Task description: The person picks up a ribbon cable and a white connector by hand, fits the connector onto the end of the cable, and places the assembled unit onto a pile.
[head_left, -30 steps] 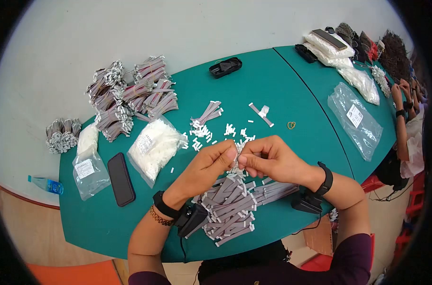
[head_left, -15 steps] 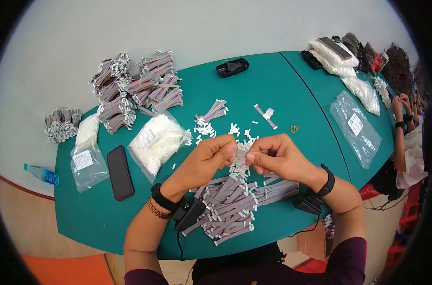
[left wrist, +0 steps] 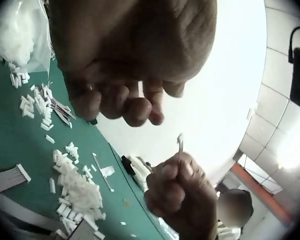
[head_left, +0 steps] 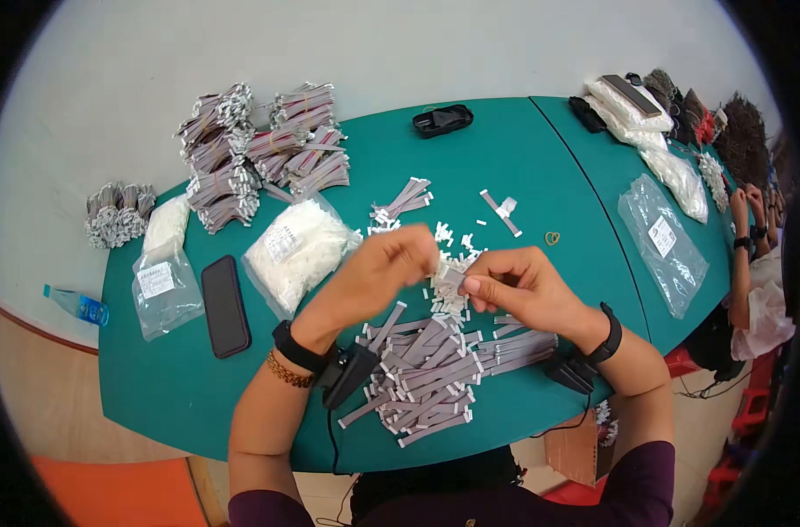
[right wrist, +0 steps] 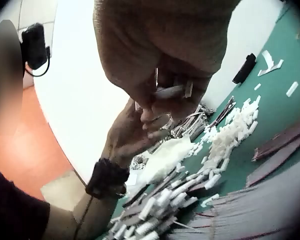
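My right hand [head_left: 527, 285] pinches a short grey ribbon cable [head_left: 453, 277] between thumb and forefinger. In the left wrist view, the cable's white connector end [left wrist: 180, 138] sticks up from those fingers. My left hand [head_left: 373, 272], blurred, is just left of the cable and apart from it. Its fingers [left wrist: 137, 111] are loosely bent with nothing showing between them. Beneath the hands lies a heap of small white connectors [head_left: 449, 299]. Nearer my body, many grey ribbon cables [head_left: 426, 373] with white ends are piled on the green table [head_left: 285, 413].
A bag of white connectors [head_left: 299, 250], a black phone [head_left: 226, 307] and bundled cables [head_left: 233, 158] lie to the left. At the back sits a black case [head_left: 443, 120]. Rubber bands [head_left: 553, 237] and a clear plastic bag [head_left: 663, 246] are on the right, with another person's arm [head_left: 741, 272] beyond.
Both hands were together at the ribbon cable. My left hand has let go and moved left from it, while the right keeps its pinch. The head view has shifted slightly.
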A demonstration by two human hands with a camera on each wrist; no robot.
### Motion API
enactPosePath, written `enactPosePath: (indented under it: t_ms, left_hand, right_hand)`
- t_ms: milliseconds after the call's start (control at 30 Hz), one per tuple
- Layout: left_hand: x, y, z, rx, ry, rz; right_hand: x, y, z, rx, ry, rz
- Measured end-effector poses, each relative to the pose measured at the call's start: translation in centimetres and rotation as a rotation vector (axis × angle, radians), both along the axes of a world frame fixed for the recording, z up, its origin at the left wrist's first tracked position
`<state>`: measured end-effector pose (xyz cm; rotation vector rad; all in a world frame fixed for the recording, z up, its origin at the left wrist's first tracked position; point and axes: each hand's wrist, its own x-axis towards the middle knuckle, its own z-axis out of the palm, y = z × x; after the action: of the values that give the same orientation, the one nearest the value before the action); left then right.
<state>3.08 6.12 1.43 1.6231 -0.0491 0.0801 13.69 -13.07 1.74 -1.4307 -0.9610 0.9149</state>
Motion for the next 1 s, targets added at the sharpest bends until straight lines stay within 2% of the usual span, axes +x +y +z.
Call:
enactPosePath:
  t_ms: [67,100,233,367,467,567,767,933,1000]
  left_hand:
    - [-0.2,1.1,1.0,-0.073,0.056,0.185]
    - [-0.2,1.7,1.1,-0.143,0.046,0.216]
    - [-0.3,1.8,1.5,-0.133,-0.008,0.242]
    - [-0.3,1.8,1.4,-0.115,-0.069,0.226]
    - [-0.4,1.8,1.6,-0.129,-0.077,0.194]
    - [-0.3,1.8,1.2,-0.115,-0.105,0.179]
    - [-0.3,0.9,0.8,0.018,-0.069,0.127]
    - [0.1,0.5,-1.2,0.089,-0.058,0.052]
    - [0.0,0.1,-1.2,0.182,0.000,0.062]
  right_hand:
    - [-0.5,0.7,-1.4,0.146,-0.221,0.028]
    - [-1.0,0.9,-1.8,0.218,-0.331,0.040]
    - [-3.0,0.7,-1.4,0.140,-0.634,0.230]
    - [-4.3,0.9,-1.3,0.166,-0.901,0.289]
    - [-4.9,1.3,-0.9,0.214,-0.999,0.333]
    - [-4.6,1.3,0.4,0.253,-0.943,0.277]
    - [-0.4,-1.2,2.9,-0.207,-0.882,0.260]
    - [1.3,-2.8,1.1,-0.404,-1.057,0.243]
    - [1.5,-3.3,0.3,-0.440,-1.041,0.220]
